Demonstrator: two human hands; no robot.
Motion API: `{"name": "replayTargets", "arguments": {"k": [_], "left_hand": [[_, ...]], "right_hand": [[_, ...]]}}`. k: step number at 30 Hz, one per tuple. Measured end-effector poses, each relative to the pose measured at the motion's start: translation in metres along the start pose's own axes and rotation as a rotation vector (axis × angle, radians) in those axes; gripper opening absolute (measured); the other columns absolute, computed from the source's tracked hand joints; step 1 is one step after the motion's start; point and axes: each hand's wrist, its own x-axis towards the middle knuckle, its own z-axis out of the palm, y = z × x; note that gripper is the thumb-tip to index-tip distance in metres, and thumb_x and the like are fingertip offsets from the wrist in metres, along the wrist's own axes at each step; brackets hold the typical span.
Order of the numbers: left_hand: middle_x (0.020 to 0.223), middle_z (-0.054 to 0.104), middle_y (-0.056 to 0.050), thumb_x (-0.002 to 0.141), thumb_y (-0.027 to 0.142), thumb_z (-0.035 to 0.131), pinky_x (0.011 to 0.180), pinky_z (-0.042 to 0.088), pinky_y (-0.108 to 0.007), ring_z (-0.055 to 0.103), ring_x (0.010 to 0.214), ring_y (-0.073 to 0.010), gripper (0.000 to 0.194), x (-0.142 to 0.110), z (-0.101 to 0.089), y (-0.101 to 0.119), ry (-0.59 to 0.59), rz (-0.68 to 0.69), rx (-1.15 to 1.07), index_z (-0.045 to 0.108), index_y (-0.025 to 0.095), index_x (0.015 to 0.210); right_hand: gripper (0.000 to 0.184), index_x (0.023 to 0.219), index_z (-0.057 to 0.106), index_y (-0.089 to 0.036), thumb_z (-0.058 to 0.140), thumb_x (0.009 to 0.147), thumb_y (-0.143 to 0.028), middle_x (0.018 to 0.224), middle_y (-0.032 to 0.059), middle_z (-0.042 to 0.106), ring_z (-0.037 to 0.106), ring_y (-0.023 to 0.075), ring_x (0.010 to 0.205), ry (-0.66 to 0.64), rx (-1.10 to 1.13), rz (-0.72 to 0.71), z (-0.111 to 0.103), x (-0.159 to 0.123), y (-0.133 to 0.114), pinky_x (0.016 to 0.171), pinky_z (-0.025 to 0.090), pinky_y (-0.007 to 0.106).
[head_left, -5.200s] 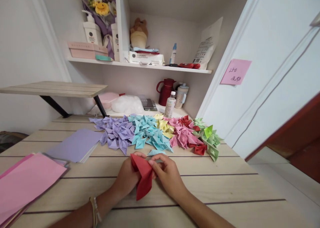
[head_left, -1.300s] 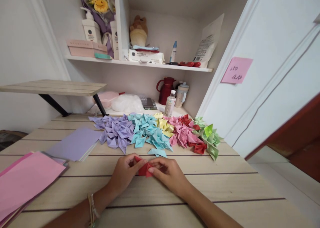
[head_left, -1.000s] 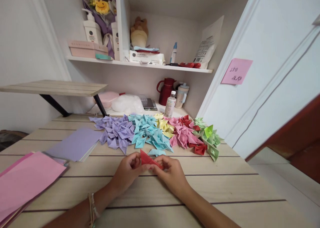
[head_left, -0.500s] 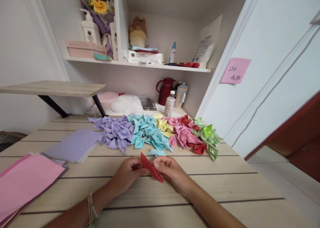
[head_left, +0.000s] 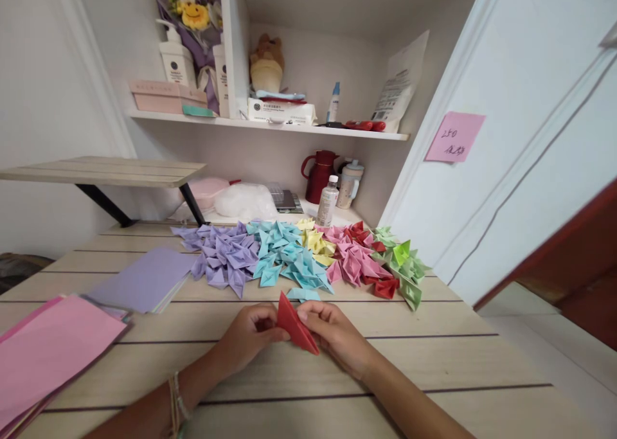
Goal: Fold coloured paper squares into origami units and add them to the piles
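Note:
A folded piece of red paper (head_left: pixel 295 325) is held over the near middle of the table, tilted down toward the right. My left hand (head_left: pixel 256 331) pinches its left side between thumb and fingers. On its right side my right hand (head_left: pixel 332 333) grips the edge, thumb on top; some fingertips are hidden behind the paper. Just beyond lies a light blue folded paper boat (head_left: pixel 303 294). Behind that spreads a heap of folded paper boats, sorted roughly into purple (head_left: pixel 224 256), blue (head_left: pixel 286 249), yellow (head_left: pixel 315 243), pink (head_left: pixel 354 259) and green (head_left: pixel 409 265), with several red ones among the pink.
Stacks of pink paper (head_left: pixel 58 355) and purple paper (head_left: pixel 142 278) lie at the left. A small raised shelf (head_left: pixel 106 169) stands behind them. At the back are a clear bottle (head_left: pixel 328 201), a red jug (head_left: pixel 319 175) and a white plastic bag (head_left: pixel 245 201).
The red paper has turned slightly, so more of its broad left face shows. Both hands have kept their grip and hardly moved.

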Motion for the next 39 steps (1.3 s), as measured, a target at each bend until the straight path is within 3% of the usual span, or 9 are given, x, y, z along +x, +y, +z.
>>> {"name": "replayTargets", "arguments": {"k": [4,10,16,20,25,28,32,36,39], "left_hand": [[0.058,0.055,0.001,0.064,0.04,0.071,0.056,0.034,-0.023,0.046,0.057,-0.012,0.029,0.0,0.0,0.001,0.01,-0.033,-0.004,0.062,0.012,0.061],[0.06,0.053,0.002,0.07,0.036,0.067,0.054,0.032,-0.021,0.043,0.057,-0.0105,0.025,-0.003,0.001,0.001,0.006,-0.037,0.106,0.062,0.013,0.064],[0.056,0.055,0.002,0.069,0.041,0.068,0.048,0.032,-0.019,0.044,0.049,-0.0085,0.028,-0.001,0.001,-0.002,-0.011,-0.061,-0.058,0.064,0.013,0.072],[0.054,0.059,0.002,0.066,0.046,0.069,0.046,0.036,-0.019,0.047,0.045,-0.0083,0.037,0.002,-0.002,-0.004,-0.058,-0.088,-0.209,0.064,0.014,0.084],[0.071,0.067,-0.002,0.068,0.035,0.071,0.059,0.043,-0.021,0.059,0.06,-0.0114,0.03,0.001,-0.005,0.004,-0.009,-0.171,-0.312,0.067,0.016,0.091],[0.076,0.07,-0.004,0.067,0.032,0.071,0.065,0.045,-0.023,0.063,0.069,-0.0151,0.03,0.001,-0.004,0.01,0.069,-0.18,-0.326,0.066,0.016,0.092],[0.071,0.07,-0.002,0.064,0.033,0.073,0.061,0.045,-0.023,0.063,0.063,-0.0147,0.031,0.002,-0.003,0.01,0.143,-0.153,-0.333,0.063,0.017,0.089],[0.071,0.07,-0.003,0.064,0.034,0.074,0.06,0.045,-0.022,0.062,0.063,-0.0137,0.024,0.004,-0.004,0.002,0.18,-0.099,-0.323,0.062,0.015,0.072],[0.077,0.072,-0.006,0.059,0.033,0.078,0.068,0.046,-0.024,0.064,0.072,-0.0159,0.025,0.006,-0.007,-0.004,0.123,-0.063,-0.343,0.066,0.014,0.068]], "right_hand": [[0.025,0.084,0.064,-0.015,0.067,0.072,-0.036,0.06,-0.0023,0.057,0.046,0.007,0.05,0.033,-0.082,-0.027,-0.001,0.0,-0.002,0.05,0.034,0.018],[0.026,0.097,0.062,-0.016,0.064,0.073,-0.025,0.057,-0.0037,0.057,0.045,0.0074,0.047,-0.001,-0.464,-0.136,-0.001,-0.006,-0.007,0.047,0.033,0.018],[0.025,0.085,0.064,-0.014,0.063,0.076,-0.037,0.049,-0.0055,0.05,0.034,0.0051,0.041,0.014,-0.271,-0.145,-0.001,-0.003,-0.004,0.043,0.025,0.018],[0.025,0.079,0.064,-0.014,0.068,0.071,-0.037,0.051,-0.0037,0.055,0.04,0.0057,0.043,0.063,-0.159,-0.135,-0.002,0.0,0.001,0.046,0.03,0.018],[0.017,0.079,0.07,-0.015,0.067,0.07,-0.029,0.049,-0.0047,0.052,0.038,0.005,0.043,0.114,-0.281,-0.178,-0.005,-0.001,0.002,0.045,0.029,0.017],[0.019,0.084,0.071,-0.015,0.068,0.068,-0.025,0.047,-0.0054,0.051,0.035,0.0045,0.042,0.052,-0.362,-0.18,-0.006,-0.004,-0.001,0.043,0.028,0.017],[0.023,0.083,0.072,-0.015,0.073,0.065,-0.028,0.064,0.0012,0.064,0.047,0.0077,0.05,-0.033,-0.415,-0.194,-0.003,-0.007,-0.005,0.049,0.036,0.019],[0.023,0.08,0.073,-0.015,0.071,0.068,-0.034,0.063,0.0018,0.063,0.046,0.0082,0.05,0.03,-0.478,-0.219,-0.002,-0.006,-0.005,0.048,0.035,0.02],[0.025,0.076,0.07,-0.014,0.066,0.074,-0.038,0.059,0.001,0.06,0.046,0.0086,0.052,0.106,-0.423,-0.225,-0.003,-0.004,-0.003,0.05,0.036,0.02]]}}
